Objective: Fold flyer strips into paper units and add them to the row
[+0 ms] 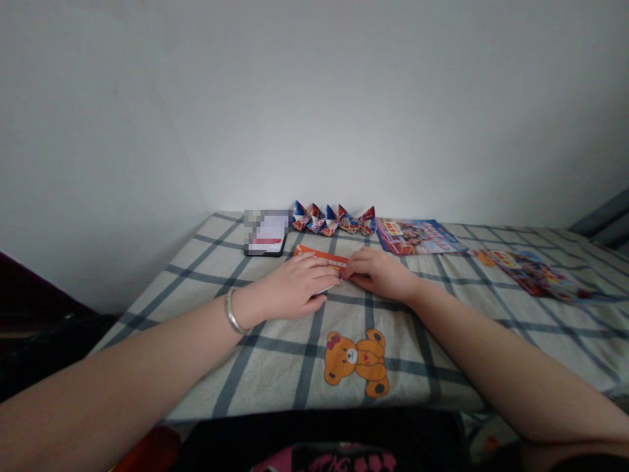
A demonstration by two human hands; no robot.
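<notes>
A small orange printed sheet of paper [319, 256] lies on the checked cloth in front of me, and part of it is hidden under my hands. My left hand [299, 285], with a silver bangle on the wrist, rests flat across the paper with its fingers stretched out. At the paper's right end, the curled fingers of my right hand [376, 274] pinch its edge. Just beyond the paper stands a row of several folded paper pieces [334, 220], blue, red and white, with pointed tips.
A phone [268, 233] lies behind my left hand, its screen lit and partly blurred. Colourful printed leaflets [422, 236] lie at the back right, with another leaflet [545, 275] farther right. The tablecloth [275, 367] bears a printed bear. A white wall [344, 105] rises behind.
</notes>
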